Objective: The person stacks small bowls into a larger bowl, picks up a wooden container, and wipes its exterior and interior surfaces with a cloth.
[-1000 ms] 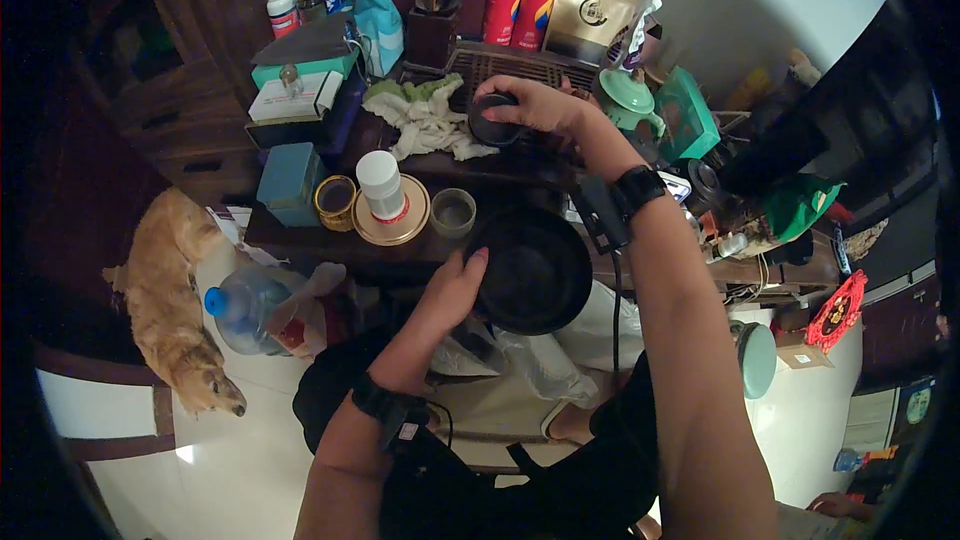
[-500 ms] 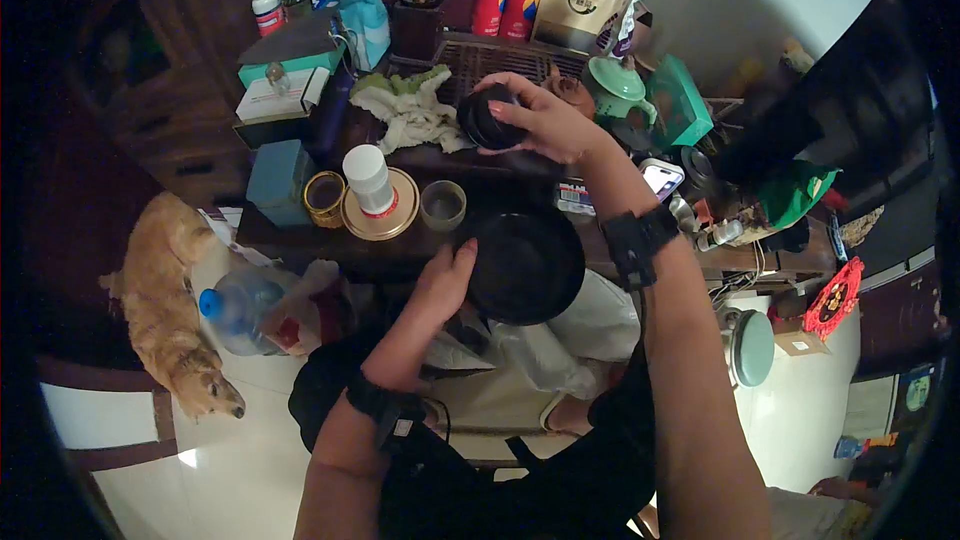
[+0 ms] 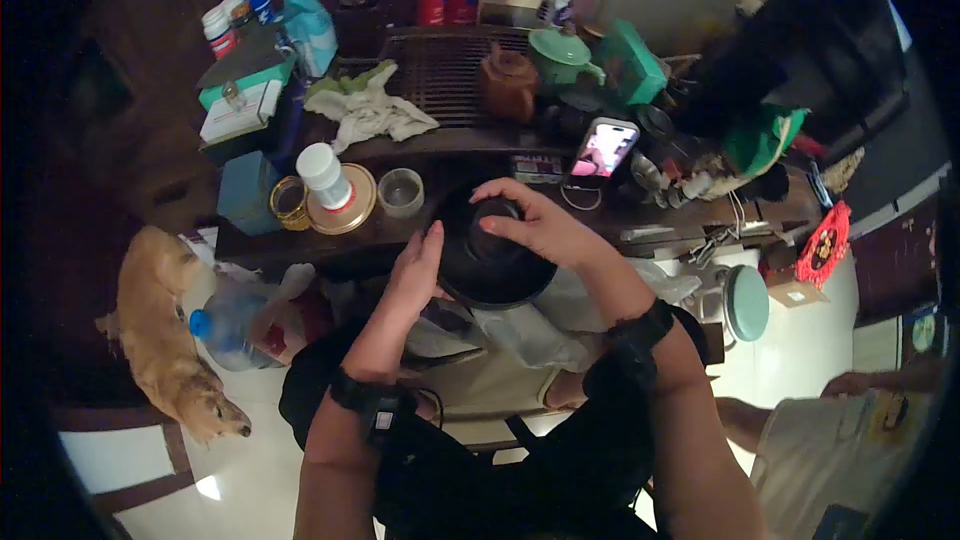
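A wide black bowl (image 3: 498, 288) is in front of me at the near edge of the dark table. My left hand (image 3: 412, 272) holds its left side, fingers along the rim. From above, my right hand (image 3: 540, 228) grips a small black round vessel (image 3: 490, 230), now inside the bowl; whether it touches the bottom is hidden. Left of the bowl stand a small glass cup (image 3: 402, 193) and a white bottle (image 3: 325, 176) on a round gold lid (image 3: 358, 202).
A lit phone (image 3: 603, 152) leans behind my right hand. Further back are a brown teapot (image 3: 508, 83), a green lidded pot (image 3: 560, 55) and a crumpled cloth (image 3: 372, 112). A dog (image 3: 165, 330) lies on the floor at left; another person's arm (image 3: 890, 380) shows at lower right.
My right hand has brought the small black vessel down and toward me, from above the tea tray into the bowl. My left hand stays at the bowl's side. The view has shifted.
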Demonstrator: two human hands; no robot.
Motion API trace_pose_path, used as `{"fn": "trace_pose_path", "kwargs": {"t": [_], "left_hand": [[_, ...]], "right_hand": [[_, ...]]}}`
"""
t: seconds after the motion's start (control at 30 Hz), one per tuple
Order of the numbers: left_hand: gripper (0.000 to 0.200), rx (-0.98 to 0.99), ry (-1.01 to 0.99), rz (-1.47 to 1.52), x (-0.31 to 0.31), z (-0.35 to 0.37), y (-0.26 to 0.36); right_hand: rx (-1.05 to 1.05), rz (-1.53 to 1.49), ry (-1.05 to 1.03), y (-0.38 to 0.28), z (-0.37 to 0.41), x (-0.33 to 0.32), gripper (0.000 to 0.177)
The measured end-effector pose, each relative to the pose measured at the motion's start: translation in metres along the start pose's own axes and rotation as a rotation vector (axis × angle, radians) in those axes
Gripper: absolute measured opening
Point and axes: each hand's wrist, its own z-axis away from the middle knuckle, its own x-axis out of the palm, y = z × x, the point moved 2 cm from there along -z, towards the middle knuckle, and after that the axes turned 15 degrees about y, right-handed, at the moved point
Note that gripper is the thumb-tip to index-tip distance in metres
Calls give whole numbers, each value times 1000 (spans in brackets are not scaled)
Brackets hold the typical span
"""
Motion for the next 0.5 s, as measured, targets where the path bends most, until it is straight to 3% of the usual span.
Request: {"fn": "trace_pose_path", "kwargs": {"t": [0.17,0.27,0.5], "left_hand": [[62,-33,-77,25,5,-1,-21],[62,-56,-104,-7,8,6,-21],[61,-44,-143,-33,16,22,-19]], "right_hand": [[-179,161,106,17,17,1,33],[-391,381,106,18,23,0,35],[-495,737,205,16,49,15,42]]}}
